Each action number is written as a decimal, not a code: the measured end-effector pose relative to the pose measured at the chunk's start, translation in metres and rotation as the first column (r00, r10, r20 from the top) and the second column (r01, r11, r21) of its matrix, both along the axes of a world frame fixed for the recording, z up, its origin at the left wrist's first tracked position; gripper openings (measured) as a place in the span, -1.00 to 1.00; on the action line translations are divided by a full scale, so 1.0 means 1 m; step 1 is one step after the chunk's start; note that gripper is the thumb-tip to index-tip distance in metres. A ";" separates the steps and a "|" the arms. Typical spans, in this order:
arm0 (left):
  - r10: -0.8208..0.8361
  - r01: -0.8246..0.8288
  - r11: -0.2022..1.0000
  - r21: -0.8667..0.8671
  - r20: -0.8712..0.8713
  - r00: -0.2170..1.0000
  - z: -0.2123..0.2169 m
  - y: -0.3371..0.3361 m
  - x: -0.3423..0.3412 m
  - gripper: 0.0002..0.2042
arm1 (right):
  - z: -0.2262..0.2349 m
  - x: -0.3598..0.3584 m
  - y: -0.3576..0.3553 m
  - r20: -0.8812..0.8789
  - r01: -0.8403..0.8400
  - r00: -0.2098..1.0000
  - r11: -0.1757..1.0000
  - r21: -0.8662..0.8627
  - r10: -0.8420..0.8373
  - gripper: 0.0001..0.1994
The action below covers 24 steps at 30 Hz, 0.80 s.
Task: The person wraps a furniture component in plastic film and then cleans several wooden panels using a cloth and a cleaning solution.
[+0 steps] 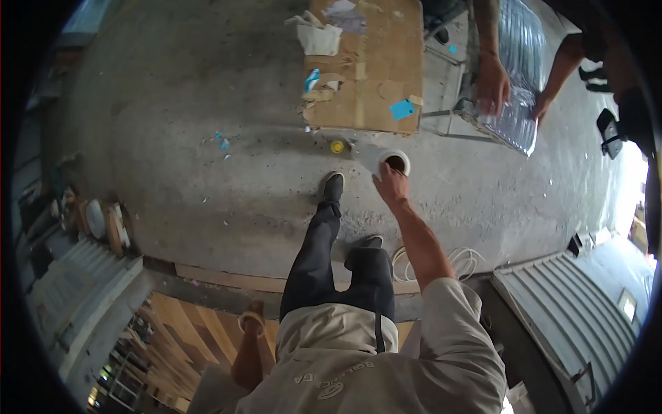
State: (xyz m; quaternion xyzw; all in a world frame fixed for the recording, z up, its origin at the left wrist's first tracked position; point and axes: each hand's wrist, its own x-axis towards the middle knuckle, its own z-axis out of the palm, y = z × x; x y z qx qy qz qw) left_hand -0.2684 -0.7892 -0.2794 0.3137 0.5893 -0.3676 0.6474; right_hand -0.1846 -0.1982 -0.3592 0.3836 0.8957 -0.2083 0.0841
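My right hand [392, 185] reaches forward over the concrete floor. Its fingers are hooked onto the near edge of a roll of stretch film [406, 163], white at the end with a dark open core. The roll's pale, see-through side extends to the left. Down by my left hip is my left hand [255, 309], blurred and dim, with a light band at its wrist; its fingers cannot be made out. At upper right, another person's two hands rest on a package wrapped in clear film [518, 62].
A worn cardboard box [383, 62] with scraps and a blue paper piece on top stands ahead. Beside it are metal frame legs [448, 124]. A yellow round object [336, 146] lies near my foot. Coiled cable [469, 262] and ribbed metal panels [558, 297] are at right.
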 end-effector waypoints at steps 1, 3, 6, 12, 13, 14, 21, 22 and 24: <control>-0.002 0.001 1.000 0.027 0.048 0.999 0.013 0.005 0.005 -0.40 | -0.008 -0.006 0.003 0.004 0.018 1.000 0.999 -0.026 -0.018 -0.65; 0.247 -0.247 0.969 0.006 0.019 0.969 -0.005 -0.009 0.004 -0.45 | -0.009 -0.040 0.005 0.150 0.057 0.988 0.995 -0.079 -0.045 -0.62; 0.897 -0.909 0.415 0.042 -0.185 0.401 -0.034 -0.033 -0.003 -0.54 | 0.020 -0.087 -0.009 0.116 0.106 0.989 0.983 -0.148 -0.089 -0.64; 0.984 -0.814 -0.002 0.581 0.146 0.102 -0.001 0.149 -0.043 -0.64 | 0.014 -0.058 0.004 0.218 0.197 0.963 0.967 -0.159 -0.161 -0.64; 0.988 -0.819 -0.115 0.562 0.147 -0.038 0.001 0.163 -0.052 -0.67 | 0.017 -0.057 0.008 0.237 0.177 0.963 0.965 -0.192 -0.129 -0.62; 0.971 -0.814 -0.237 0.531 0.150 -0.185 0.004 0.176 -0.058 -0.68 | 0.019 -0.053 0.015 0.227 0.183 0.964 0.967 -0.177 -0.141 -0.62; 0.957 -0.794 0.037 0.606 0.209 0.204 0.017 0.205 -0.095 -0.60 | 0.095 -0.026 0.025 -0.153 0.368 0.896 0.891 -0.266 -0.416 -0.49; 0.947 -0.790 0.033 0.613 0.233 0.221 0.016 0.215 -0.099 -0.60 | 0.115 -0.013 0.026 -0.222 0.491 0.801 0.822 -0.289 -0.556 -0.48; 0.912 -0.803 -0.083 0.590 0.370 0.177 0.014 0.240 -0.108 -0.54 | 0.132 0.025 0.035 -0.411 0.687 0.493 0.633 -0.357 -0.767 -0.56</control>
